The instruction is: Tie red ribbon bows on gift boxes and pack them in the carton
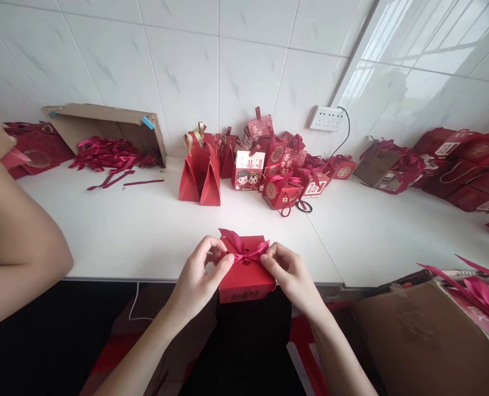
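Observation:
In front of me at the table's near edge sits a red gift box point(244, 280), its front part reaching past the edge. A dark pink satin ribbon point(246, 255) is tied in a bow on its top. My left hand point(205, 272) pinches the bow's left loop between thumb and fingers. On the other side, my right hand point(289, 272) pinches the right loop the same way. One ribbon tail points up and to the left behind the knot. The fingertips partly hide both loops.
Red gift boxes point(283, 192) and red paper bags point(198, 170) stand along the wall. A cardboard box point(104, 115) holding ribbons point(108, 154) lies at the back left. A co-worker's arm point(21, 236) is at left. A large carton point(426, 335) stands at lower right.

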A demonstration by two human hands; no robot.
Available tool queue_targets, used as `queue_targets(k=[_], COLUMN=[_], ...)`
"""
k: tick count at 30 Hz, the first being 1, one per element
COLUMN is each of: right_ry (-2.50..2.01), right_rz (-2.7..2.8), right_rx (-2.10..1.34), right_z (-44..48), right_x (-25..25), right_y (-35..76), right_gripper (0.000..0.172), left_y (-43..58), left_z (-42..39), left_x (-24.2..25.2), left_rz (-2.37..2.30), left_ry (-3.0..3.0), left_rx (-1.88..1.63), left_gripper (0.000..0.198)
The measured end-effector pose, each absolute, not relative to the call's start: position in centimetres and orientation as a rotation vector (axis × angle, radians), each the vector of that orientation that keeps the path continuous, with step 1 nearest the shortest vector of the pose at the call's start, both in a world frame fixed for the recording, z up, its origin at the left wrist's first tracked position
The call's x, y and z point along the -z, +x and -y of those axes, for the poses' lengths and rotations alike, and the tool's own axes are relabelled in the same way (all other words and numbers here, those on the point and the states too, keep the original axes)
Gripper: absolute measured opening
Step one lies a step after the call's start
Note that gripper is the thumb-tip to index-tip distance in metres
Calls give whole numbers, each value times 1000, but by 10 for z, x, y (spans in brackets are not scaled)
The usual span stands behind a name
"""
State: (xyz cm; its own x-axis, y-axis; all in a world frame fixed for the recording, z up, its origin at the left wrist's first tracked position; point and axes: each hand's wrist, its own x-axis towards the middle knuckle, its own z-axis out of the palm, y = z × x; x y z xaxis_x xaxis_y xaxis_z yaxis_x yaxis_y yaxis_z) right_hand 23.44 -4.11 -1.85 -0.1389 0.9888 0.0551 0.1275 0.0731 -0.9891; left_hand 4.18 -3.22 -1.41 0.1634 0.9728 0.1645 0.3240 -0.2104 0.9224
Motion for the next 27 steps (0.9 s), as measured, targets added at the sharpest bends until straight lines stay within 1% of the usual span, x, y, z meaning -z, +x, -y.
queue_targets(k=[6,13,20,27], right_ry=[-1184,-1277,-1208,-1156], right_rz=[1464,1518,1394,1321], right_rx=[-1181,-1086,-1314,-1369], right_z=[41,44,42,38], right_x=[23,22,20,19], right_y=[235,235,237,236], right_gripper=[36,33,37,40], left_y=[45,47,41,41], left_z=[38,38,35,33], left_x=[12,14,14,17], left_rz=[-1364,-1378,-1279,-1242], left_ry=[1616,1613,1451,1415], left_rx=[-990,-1029,-968,-982], left_gripper=[33,34,35,34])
